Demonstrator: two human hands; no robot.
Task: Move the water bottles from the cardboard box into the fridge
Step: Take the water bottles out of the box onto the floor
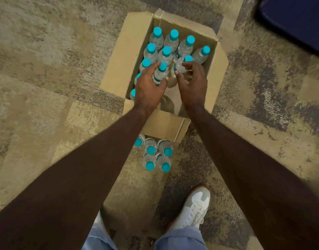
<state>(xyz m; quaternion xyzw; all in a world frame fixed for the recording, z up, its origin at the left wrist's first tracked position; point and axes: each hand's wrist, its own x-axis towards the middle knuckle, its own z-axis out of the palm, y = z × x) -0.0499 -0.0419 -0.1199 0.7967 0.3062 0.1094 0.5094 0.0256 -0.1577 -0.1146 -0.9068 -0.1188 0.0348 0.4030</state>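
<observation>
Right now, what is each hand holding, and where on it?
Left hand grips a clear plastic teal-capped water bottle by its upper body below the cap. Right hand curls round a second teal-capped bottle's body; firmness of grip unclear.

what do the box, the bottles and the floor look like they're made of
Box: plain brown cardboard, matte, with folded flaps and creased edges.
Bottles: clear, glossy, likely thin plastic, with smooth teal caps, probably plastic.
Floor: mottled tan and grey, looks like low-pile carpet; blur leaves it uncertain.

likely an office: patchy beige-grey carpet tiles (46, 51) (commercial kind), dark blue seat (296, 20) at the corner.
</observation>
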